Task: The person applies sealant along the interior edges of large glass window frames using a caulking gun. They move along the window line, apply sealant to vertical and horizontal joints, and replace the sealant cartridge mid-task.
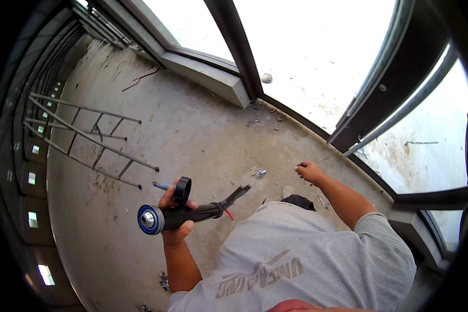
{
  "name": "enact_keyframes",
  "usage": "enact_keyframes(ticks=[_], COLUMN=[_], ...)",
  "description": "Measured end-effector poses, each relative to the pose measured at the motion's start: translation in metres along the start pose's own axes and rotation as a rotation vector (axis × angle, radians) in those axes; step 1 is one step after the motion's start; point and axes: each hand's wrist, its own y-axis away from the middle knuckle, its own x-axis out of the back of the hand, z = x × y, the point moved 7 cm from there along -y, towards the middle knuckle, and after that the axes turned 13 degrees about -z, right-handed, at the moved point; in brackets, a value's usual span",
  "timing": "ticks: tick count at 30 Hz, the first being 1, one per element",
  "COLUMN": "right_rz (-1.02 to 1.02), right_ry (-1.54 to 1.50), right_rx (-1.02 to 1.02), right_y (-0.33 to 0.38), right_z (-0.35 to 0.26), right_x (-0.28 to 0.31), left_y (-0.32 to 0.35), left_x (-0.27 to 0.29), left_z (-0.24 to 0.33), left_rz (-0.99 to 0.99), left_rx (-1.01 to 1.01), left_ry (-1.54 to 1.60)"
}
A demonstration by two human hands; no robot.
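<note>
My left hand, at the left, is closed round a black tube-shaped tool. The tool has a blue-ringed silver end facing me, a narrow dark arm stretching right, and a small red piece beneath. A black ring stands up at the fingers, and a slim blue-grey rod sticks out beside it; how these are joined is hidden. On the right, my right hand hangs over the floor with curled fingers; what they pinch, if anything, is too small to tell.
A metal ladder lies or stands at the left on the concrete floor. Dark-framed openings and a low concrete ledge line the far side. A small shiny crumpled piece lies ahead, among scattered debris.
</note>
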Motion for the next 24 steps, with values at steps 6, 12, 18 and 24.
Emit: enact_keyframes(ticks=[6,12,18,24], right_rz=[-0.731,-1.242,-1.187,-1.138], right_ry=[0.487,0.764,0.569,0.417], right_rx=[0.165,-0.127,-0.330,-0.154], right_y=[-0.079,-0.113,-0.158,-0.206], right_z=[-0.221,-0.269,-0.310,-0.397], right_x=[-0.177,-0.348,-0.415,-0.456], left_y=[0.005,0.010,-0.017,-0.077], left_x=[0.064,0.158,0.272,0.370], left_z=[0.013,-0.014,-0.054,-0.085], left_rz=[0.065,0.115,0.035,0.011], left_rx=[-0.065,-0.092,-0.105,-0.004], left_ry=[-0.035,0.015,0.059,0.180])
